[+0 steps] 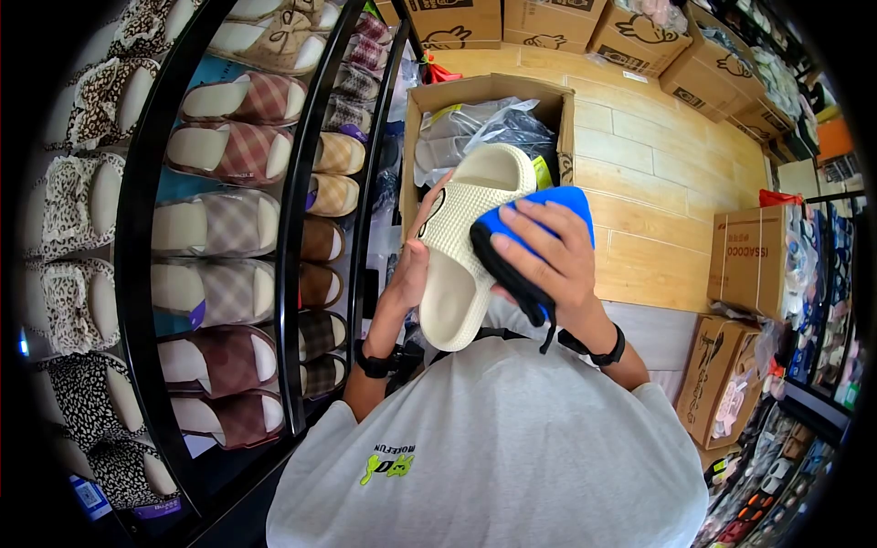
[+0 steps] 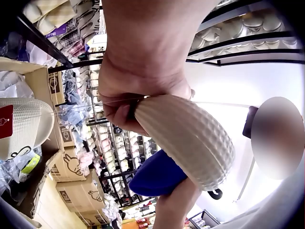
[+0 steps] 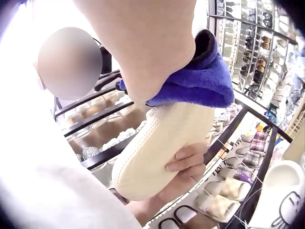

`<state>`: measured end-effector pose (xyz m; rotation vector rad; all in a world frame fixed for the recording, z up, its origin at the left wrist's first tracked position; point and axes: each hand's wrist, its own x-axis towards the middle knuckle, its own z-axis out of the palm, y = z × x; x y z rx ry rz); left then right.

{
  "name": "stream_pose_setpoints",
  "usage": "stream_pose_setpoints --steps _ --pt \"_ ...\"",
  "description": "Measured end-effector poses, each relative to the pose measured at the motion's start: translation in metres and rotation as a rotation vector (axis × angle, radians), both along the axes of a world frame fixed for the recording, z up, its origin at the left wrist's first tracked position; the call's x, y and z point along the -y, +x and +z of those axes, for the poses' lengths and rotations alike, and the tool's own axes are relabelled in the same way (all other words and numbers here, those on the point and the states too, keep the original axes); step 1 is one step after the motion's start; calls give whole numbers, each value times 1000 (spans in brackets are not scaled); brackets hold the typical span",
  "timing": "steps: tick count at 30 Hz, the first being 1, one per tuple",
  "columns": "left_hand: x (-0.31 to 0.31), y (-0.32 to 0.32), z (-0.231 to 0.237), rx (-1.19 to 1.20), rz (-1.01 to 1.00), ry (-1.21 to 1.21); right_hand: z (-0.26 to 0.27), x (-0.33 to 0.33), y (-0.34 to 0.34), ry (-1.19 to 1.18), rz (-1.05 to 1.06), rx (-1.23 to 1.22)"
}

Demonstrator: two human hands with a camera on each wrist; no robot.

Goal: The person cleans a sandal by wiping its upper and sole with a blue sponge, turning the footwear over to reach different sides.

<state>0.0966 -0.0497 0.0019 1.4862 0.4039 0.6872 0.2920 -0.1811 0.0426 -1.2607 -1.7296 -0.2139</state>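
My left hand (image 1: 413,265) grips a cream textured slide slipper (image 1: 449,306) by its side, its footbed facing up toward the head camera. In the right wrist view, the fingers (image 3: 188,162) of that hand lie across the sole. My right hand (image 1: 553,251) holds a blue plush cloth (image 1: 575,203) with a black edge and cord, pressed on the slipper's far right side. A second cream slide (image 2: 24,124) with a red tag hangs near the carton in the left wrist view; thin string runs from it toward my left hand.
An open carton (image 1: 566,123) of bagged goods stands just beyond my hands. Black racks (image 1: 288,228) of plaid and fluffy slippers (image 1: 219,224) line the left. More cartons (image 1: 749,247) and shelves are at the right, over a wooden floor (image 1: 639,192).
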Motion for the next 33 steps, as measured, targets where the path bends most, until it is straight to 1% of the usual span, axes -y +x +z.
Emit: stream_pose_setpoints --steps 2,4,5,7,8,10,11,13,15,17,19,21,23,25,26,28,29,31,33 --pt "-2 0 -5 4 -2 8 -5 1 -5 29 66 35" --pt "-4 -1 -17 56 1 58 -6 2 -4 17 74 66" --pt "-3 -1 -15 56 0 58 -4 1 0 0 82 70" --pt "-1 -3 -7 -17 13 2 3 -1 2 -39 26 -10" --pt "-1 -4 -10 -18 15 3 0 -3 2 -21 8 -31" --pt "-2 -4 -20 101 -27 -5 0 -2 0 -10 18 -7" --pt "-1 -4 -15 100 -26 -4 0 0 -2 1 28 16" --pt "2 -2 -1 -15 8 -3 -6 0 -7 45 89 44" --pt "0 -4 -11 -9 20 -5 -7 1 -11 55 83 63" --pt "0 -5 -14 -3 31 -7 -4 -2 -5 24 71 25" --pt "-1 -9 -13 -45 26 1 -3 -2 -6 15 39 1" --pt "-1 -13 -12 -88 21 7 -3 -1 -9 41 16 31" --pt "0 -14 -11 -110 20 9 -4 3 -13 44 77 76" --pt "0 -14 -7 -133 36 23 -5 4 -14 36 82 78" --pt "-2 -12 -11 -132 35 22 -4 3 -10 15 71 64" --pt "-8 -6 -23 32 -1 33 0 -1 -4 -26 23 17" --pt "-10 -7 -26 42 -4 32 -1 -3 -4 -29 -8 -18" --pt "-9 -7 -24 39 -3 19 -2 -2 -5 -38 -10 -3" --pt "-7 -7 -21 24 0 6 -2 -1 -9 -4 52 6"
